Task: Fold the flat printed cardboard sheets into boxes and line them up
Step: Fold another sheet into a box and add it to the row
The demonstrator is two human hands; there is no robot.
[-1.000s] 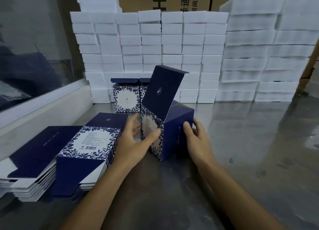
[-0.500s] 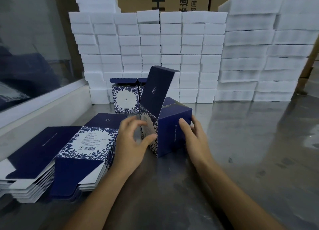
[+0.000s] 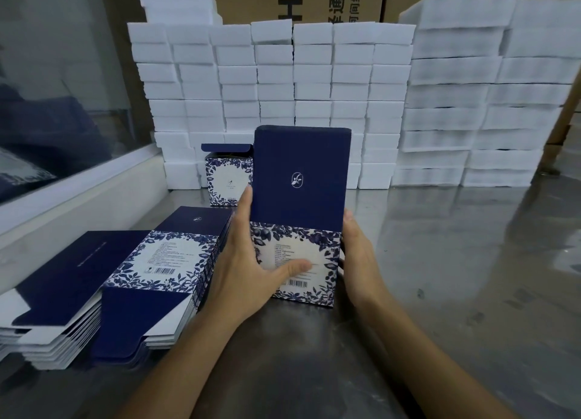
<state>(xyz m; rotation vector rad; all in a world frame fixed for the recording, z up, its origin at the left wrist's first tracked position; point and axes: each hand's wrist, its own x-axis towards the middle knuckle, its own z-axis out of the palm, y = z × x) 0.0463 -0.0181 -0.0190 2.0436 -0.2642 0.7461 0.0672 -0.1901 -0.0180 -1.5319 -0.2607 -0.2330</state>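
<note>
Two hands hold one folded box (image 3: 301, 261) upright on the steel bench (image 3: 456, 277), its navy lid flap (image 3: 300, 173) standing vertical. Left hand (image 3: 248, 270) grip: thumb pressed on the printed front panel, fingers wrapped along the left edge. Right hand (image 3: 358, 258) grip: clasps the right side wall; its fingertips are hidden behind the box. Flat printed sheets (image 3: 125, 277) lie stacked just left of the box, in what appear to be two overlapping piles. One finished box (image 3: 228, 179) stands behind, lid flap raised, against stacked white foam blocks (image 3: 314, 72).
</note>
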